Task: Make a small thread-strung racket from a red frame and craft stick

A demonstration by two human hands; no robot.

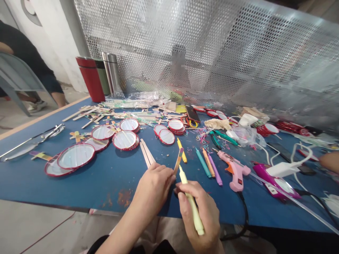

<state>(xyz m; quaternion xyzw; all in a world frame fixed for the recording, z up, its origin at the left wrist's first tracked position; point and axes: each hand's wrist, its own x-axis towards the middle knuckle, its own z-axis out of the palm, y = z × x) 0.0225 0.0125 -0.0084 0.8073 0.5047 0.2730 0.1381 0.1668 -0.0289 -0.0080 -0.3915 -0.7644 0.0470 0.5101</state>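
My left hand is closed around a flat wooden craft stick, which points up and away with purple and green colouring near its tip. In my right hand is a pale yellow marker, held like a pen with its narrow end close to the stick. Whether the marker touches the stick I cannot tell. Just beyond my left hand lie plain craft sticks. A darker yellow marker rests past the coloured stick. To the right lie a teal marker, an orange marker and a purple marker.
Red-rimmed white discs lie at left and centre. A pink glue gun with a cord sits right, near a magenta device. Scissors, a red tumbler and a perforated metal screen stand farther back. Another person's arm shows at right.
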